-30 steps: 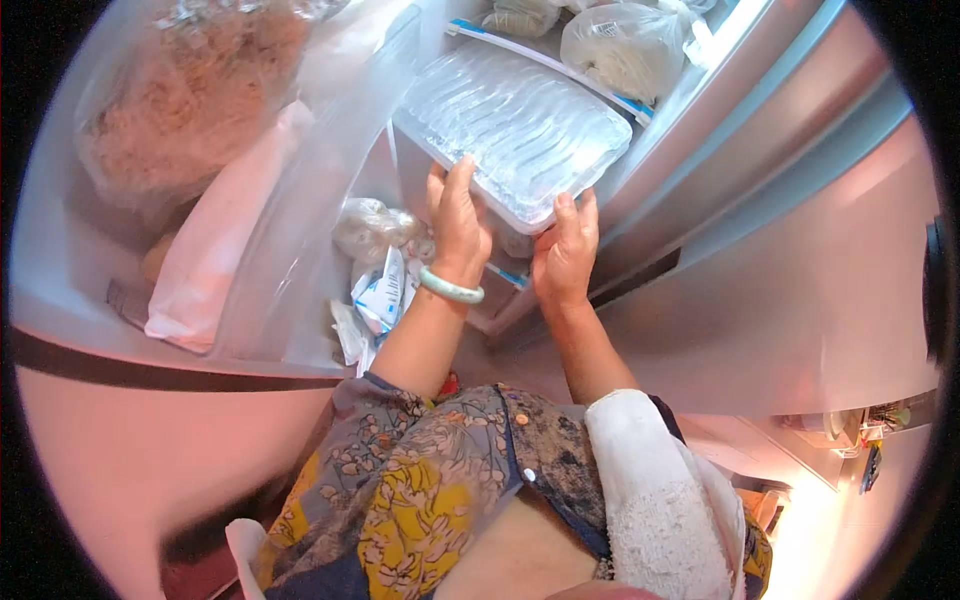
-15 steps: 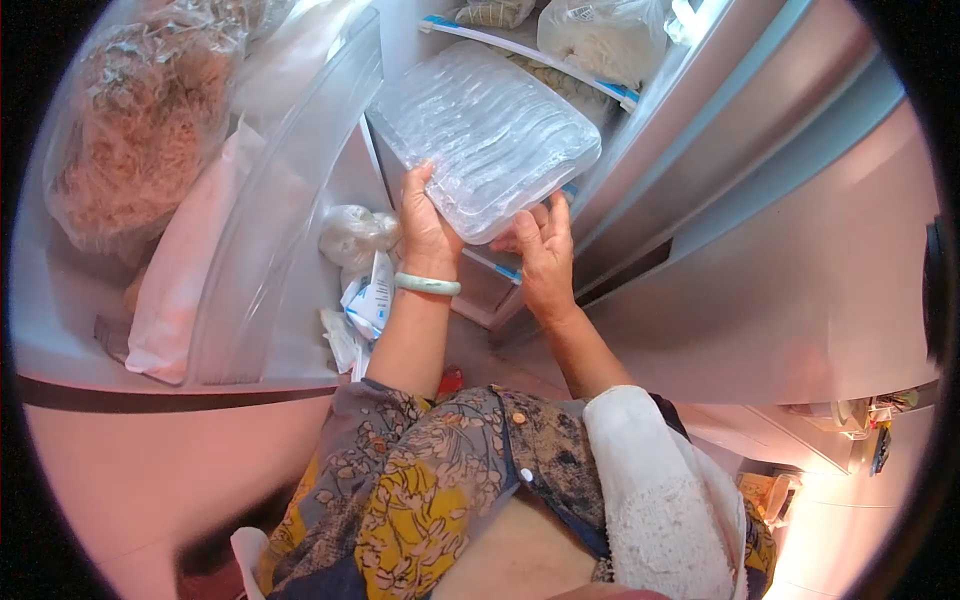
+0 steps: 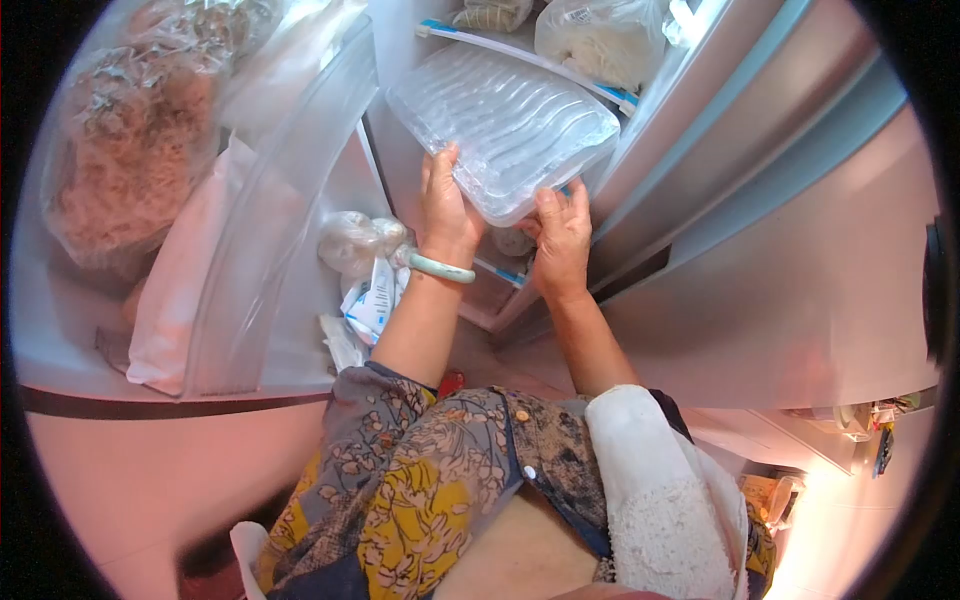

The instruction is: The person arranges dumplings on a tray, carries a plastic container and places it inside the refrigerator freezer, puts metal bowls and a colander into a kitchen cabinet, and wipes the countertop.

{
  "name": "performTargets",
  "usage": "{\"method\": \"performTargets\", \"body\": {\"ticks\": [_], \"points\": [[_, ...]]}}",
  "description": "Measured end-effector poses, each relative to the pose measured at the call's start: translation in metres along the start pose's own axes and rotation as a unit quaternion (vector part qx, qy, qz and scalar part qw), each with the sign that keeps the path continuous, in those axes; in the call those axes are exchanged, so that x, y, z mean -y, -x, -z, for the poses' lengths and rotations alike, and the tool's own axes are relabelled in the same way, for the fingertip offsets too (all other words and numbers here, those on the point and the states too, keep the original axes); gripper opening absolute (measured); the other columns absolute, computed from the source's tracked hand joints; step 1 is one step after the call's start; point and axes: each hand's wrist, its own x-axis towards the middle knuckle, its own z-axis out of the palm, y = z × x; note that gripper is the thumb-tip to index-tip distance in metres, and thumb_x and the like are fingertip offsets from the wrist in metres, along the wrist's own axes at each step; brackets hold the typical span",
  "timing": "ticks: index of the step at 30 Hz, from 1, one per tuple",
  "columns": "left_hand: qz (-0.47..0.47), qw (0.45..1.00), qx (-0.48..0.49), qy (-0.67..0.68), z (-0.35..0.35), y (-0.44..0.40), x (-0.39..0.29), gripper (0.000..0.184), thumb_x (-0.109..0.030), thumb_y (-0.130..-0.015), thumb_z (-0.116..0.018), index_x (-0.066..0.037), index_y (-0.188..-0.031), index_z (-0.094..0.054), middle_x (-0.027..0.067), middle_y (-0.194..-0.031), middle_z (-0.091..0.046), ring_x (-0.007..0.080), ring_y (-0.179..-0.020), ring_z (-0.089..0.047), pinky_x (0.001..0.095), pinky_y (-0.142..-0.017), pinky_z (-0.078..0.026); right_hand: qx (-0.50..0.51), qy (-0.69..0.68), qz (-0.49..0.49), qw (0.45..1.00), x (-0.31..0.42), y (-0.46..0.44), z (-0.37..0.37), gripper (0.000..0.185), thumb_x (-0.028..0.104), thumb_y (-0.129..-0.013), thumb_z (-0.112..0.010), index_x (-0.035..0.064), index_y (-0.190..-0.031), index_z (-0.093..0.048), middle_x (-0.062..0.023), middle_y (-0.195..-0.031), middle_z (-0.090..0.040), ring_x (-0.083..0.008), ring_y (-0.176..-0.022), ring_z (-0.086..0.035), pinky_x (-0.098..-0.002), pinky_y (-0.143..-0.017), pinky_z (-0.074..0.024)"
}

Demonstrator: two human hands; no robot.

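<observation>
A clear ribbed plastic container (image 3: 505,125), frosty along its near side, is held up at a tilt inside an opened fridge compartment. My left hand (image 3: 447,205), with a pale green bangle (image 3: 441,268) at the wrist, grips its near left side. At the near right corner, my right hand (image 3: 561,235) holds the rim between thumb and fingers. Behind the container runs a shelf edge (image 3: 530,65) with blue ends, and a plastic bag of pale food (image 3: 600,42) sits on that shelf.
The left door bin has a clear front (image 3: 275,230), a bag of reddish-brown dried food (image 3: 135,160) and a long white package (image 3: 185,275). Knotted bags (image 3: 355,240) and a blue-white packet (image 3: 372,300) lie lower down. The right door (image 3: 760,300) stands open.
Over the last second the view has shifted and the container has turned and tilted slightly. My right hand's fingers have changed their hold at its corner; my left hand stays on it.
</observation>
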Motion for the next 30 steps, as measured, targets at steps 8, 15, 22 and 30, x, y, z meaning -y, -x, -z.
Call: {"method": "performTargets", "body": {"ticks": [8,15,22,30], "points": [[-0.029,0.998,-0.031,-0.04,-0.002,0.036,-0.011,0.039,-0.02,-0.093,-0.045,0.0,-0.127,-0.044,0.014,-0.123,-0.053,0.0265,-0.113,-0.053,0.0411,-0.098,-0.043,0.017,-0.043,-0.011,0.999,0.003,0.015,0.0,0.056,0.011,-0.093,-0.051,-0.0022,-0.14,-0.022,-0.0146,-0.12,-0.054,-0.0182,-0.103,-0.056,-0.031,-0.084,-0.0492],[-0.059,0.991,-0.053,-0.109,0.003,0.057,-0.007,0.04,-0.024,-0.095,-0.042,0.001,-0.126,-0.045,0.0128,-0.126,-0.052,0.0255,-0.117,-0.05,0.0398,-0.1,-0.04,0.023,-0.04,-0.021,0.999,-0.001,0.022,0.005,0.055,0.01,-0.093,-0.051,-0.0024,-0.14,-0.025,-0.0164,-0.124,-0.052,-0.0193,-0.11,-0.053,-0.0329,-0.09,-0.0464],[0.028,0.997,-0.049,-0.056,0.012,0.076,-0.006,0.047,-0.029,-0.096,-0.042,0.001,-0.132,-0.042,0.0125,-0.13,-0.048,0.0232,-0.12,-0.046,0.0357,-0.103,-0.036,0.053,0.016,0.044,0.998,0.009,0.046,0.005,0.06,0.003,-0.087,-0.058,-0.0025,-0.137,-0.026,-0.0174,-0.123,-0.053,-0.0208,-0.111,-0.054,-0.0359,-0.093,-0.0458],[-0.051,0.982,0.06,-0.172,0.013,0.104,0.005,0.055,-0.043,-0.1,-0.033,0.0,-0.134,-0.038,0.0121,-0.129,-0.05,0.0245,-0.116,-0.051,0.0373,-0.101,-0.04,0.244,0.325,0.197,0.892,0.049,0.082,0.041,0.055,-0.002,-0.072,-0.069,0.0022,-0.123,-0.048,-0.0187,-0.102,-0.059,-0.0308,-0.09,-0.062,-0.0352,-0.078,-0.0494]]}}
